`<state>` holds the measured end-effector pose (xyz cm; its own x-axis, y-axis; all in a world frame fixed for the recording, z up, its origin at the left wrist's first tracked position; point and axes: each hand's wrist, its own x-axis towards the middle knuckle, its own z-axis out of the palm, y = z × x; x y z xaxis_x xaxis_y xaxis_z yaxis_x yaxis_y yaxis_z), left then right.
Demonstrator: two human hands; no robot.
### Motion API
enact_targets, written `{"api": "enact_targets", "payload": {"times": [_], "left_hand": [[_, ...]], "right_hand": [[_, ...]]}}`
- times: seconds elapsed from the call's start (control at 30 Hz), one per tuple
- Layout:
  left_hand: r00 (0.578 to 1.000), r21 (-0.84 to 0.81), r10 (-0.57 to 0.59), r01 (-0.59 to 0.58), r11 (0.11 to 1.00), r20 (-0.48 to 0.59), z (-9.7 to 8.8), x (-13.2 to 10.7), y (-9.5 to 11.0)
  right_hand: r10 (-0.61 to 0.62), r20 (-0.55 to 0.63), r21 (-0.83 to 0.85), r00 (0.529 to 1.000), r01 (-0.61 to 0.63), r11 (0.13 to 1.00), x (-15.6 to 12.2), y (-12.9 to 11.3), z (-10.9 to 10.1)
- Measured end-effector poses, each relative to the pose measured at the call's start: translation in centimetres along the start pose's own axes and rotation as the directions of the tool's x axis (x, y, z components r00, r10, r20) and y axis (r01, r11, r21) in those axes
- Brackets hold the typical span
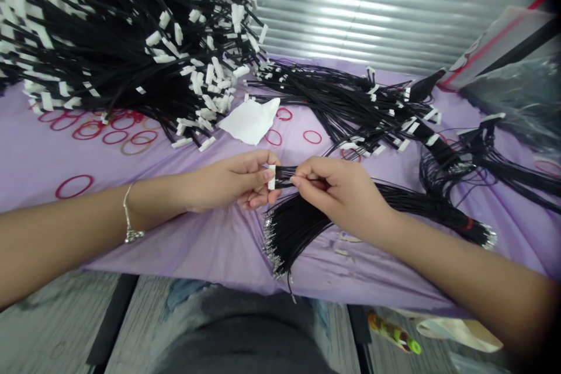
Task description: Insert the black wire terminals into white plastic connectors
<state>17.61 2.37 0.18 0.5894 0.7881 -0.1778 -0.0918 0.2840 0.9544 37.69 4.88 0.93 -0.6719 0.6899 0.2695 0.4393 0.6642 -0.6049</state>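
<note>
Left hand [239, 180] pinches white plug [272, 178]; right hand [339, 189] pinches its black wires [284, 172]. Likely light, bendy; best gripped by plug.

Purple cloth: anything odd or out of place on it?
One stray wire pokes from the bundle toward the near edge, out of line with the rest. Right of it, pale patches break the plain cloth; scraps or tears, can't tell. No spill visible.

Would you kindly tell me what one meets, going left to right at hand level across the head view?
Red rubber band, silver bracelet, left hand, black wires between the hands, right hand, red band on the wire bundle, silver tips.
</note>
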Motion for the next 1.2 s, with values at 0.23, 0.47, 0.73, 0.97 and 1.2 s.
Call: {"api": "enact_targets", "payload": {"times": [0.23, 0.47, 0.73, 0.97, 1.2], "left_hand": [[1.0, -0.021, 0.001, -0.001, 1.0, 0.017, -0.1, 0.1, -0.1], [1.0, -0.039, -0.02, 0.02, 0.999, 0.004, -0.1, 0.0, 0.0], [0.998, -0.067, -0.064, 0.064, 0.996, 0.01, -0.6, 0.1, -0.2], [0.998, -0.041, -0.066, 0.066, 0.997, 0.007, -0.8, 0.3, -0.4], [0.998, -0.163, -0.001, -0.009, 0.987, -0.065, -0.4, 0.3, -0.4]], "right_hand": [[0.017, -0.013, 0.015, 1.0, -0.016, 1.0, -0.1, -0.2, -0.2], [0.018, 0.037, -0.001, 0.999, -0.018, 1.0, -0.1, -0.2, -0.2], [0.016, 0.061, 0.03, 0.998, -0.017, 0.999, 0.2, 0.3, 0.3], [-0.006, 0.029, -0.025, 1.0, 0.006, 1.0, 0.3, 0.8, 1.2], [-0.288, -0.166, -0.299, 0.943, 0.23, 0.926, -0.5, 0.3, -0.1]]}}
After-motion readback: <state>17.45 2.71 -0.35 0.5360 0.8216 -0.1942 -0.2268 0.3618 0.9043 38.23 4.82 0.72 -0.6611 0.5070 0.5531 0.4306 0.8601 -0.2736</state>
